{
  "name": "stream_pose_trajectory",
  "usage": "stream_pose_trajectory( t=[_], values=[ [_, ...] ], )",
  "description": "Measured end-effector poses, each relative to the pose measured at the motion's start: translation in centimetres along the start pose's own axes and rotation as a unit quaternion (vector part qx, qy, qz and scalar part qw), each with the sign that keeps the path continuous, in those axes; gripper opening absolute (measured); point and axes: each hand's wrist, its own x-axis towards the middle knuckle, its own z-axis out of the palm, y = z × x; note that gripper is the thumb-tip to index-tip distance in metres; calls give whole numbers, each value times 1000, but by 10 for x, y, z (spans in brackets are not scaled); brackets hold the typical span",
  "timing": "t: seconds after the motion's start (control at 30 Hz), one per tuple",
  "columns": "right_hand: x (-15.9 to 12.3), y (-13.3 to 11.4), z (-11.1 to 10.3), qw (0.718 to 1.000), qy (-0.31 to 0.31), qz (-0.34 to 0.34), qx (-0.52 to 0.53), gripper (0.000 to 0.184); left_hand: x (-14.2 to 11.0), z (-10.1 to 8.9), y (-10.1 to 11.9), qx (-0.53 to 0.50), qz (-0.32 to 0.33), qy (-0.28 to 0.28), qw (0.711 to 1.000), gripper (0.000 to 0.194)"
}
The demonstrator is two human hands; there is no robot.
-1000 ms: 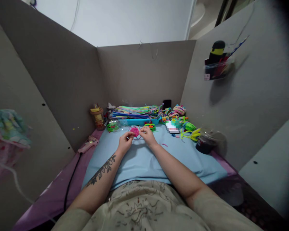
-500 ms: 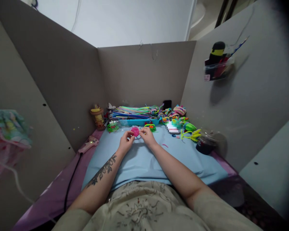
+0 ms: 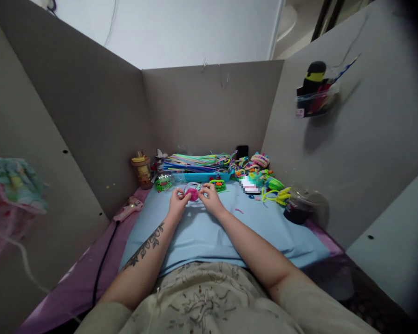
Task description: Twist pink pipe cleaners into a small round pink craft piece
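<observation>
Between my two hands is a small round pink piece (image 3: 192, 195), fuzzy like coiled pipe cleaner. My left hand (image 3: 177, 203) pinches its left side with thumb and fingers. On the other side, my right hand (image 3: 211, 199) has its fingertips closed at the right edge. A pale ring-like loop (image 3: 191, 186) shows just behind the pink piece; whether it is joined to it I cannot tell. Below them lies the light blue cloth (image 3: 202, 232).
A blue tray (image 3: 195, 176) heaped with pipe cleaners (image 3: 198, 162) stands at the back. A pink glue gun (image 3: 129, 209) lies at left, its cord running forward. Yellow pipe-cleaner pieces (image 3: 282, 196) and a dark-bottomed container (image 3: 297, 211) sit at right. Grey panels (image 3: 212, 106) enclose the table.
The pink piece has shifted slightly down and left and tilted between my fingers. My left hand has moved a little left, and the pale loop behind shows more.
</observation>
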Motion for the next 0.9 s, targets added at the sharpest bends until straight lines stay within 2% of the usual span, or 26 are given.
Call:
stream_pose_trajectory(
  t=[0.1,0.3,0.63,0.8,0.9],
  values=[
    [0,-1,-1,1000,-5,14,14,9,0,0,3,-32,-17,0,999,45],
    [0,0,-1,998,-27,38,53,11,1,-2,7,-77,-58,-39,995,51],
    [-2,-6,1,1000,4,19,20,12,2,2,5,-52,-75,8,996,56],
    [-5,-10,4,999,-8,8,33,13,2,0,8,-70,-111,-14,991,57],
    [-3,-7,5,999,5,26,40,13,3,-1,7,-61,-108,-11,992,60]
  ],
)
